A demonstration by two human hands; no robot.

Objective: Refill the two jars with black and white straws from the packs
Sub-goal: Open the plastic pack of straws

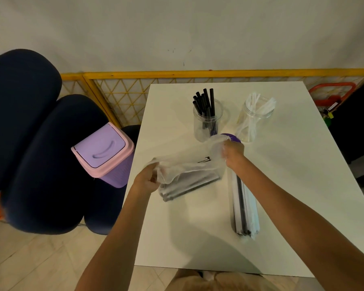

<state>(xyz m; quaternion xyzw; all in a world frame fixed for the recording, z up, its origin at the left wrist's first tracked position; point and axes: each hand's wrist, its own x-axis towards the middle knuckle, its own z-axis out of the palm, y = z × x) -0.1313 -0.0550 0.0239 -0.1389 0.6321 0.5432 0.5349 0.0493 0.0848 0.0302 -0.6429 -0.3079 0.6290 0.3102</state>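
Step in hand was opening the black-straw pack [190,182], no refill started yet. The pack lay on the worktop [292,164] around 9 o'clock from its centre, angled, with the loose clear wrapper pulled up off the straws. The hands were apart, each clamped on that wrapper: left hand [148,178] gripped the bunched film at the 8 o'clock end, right hand [233,152] pinched the film at the 2 o'clock end, stretching it between them. I couldn't tell whether the film had torn. Black-straw jar [207,122] and white-straw jar [254,120] stood upright side by side at 12 o'clock, apart from each other, both open-topped and only part full. A purple lid [229,136] lay just beyond the right hand, between the jars. The second pack [245,206], mostly white straws, lay lengthwise at 4 o'clock, untouched. The swing-lid bin [103,153] sat off the worktop at 9 o'clock. My read of the next move: get the wrapper open, take the black straws as one bundle, and stand them in the black-straw jar. Thin film probably needs a firm pull, so watch for straws scattering.
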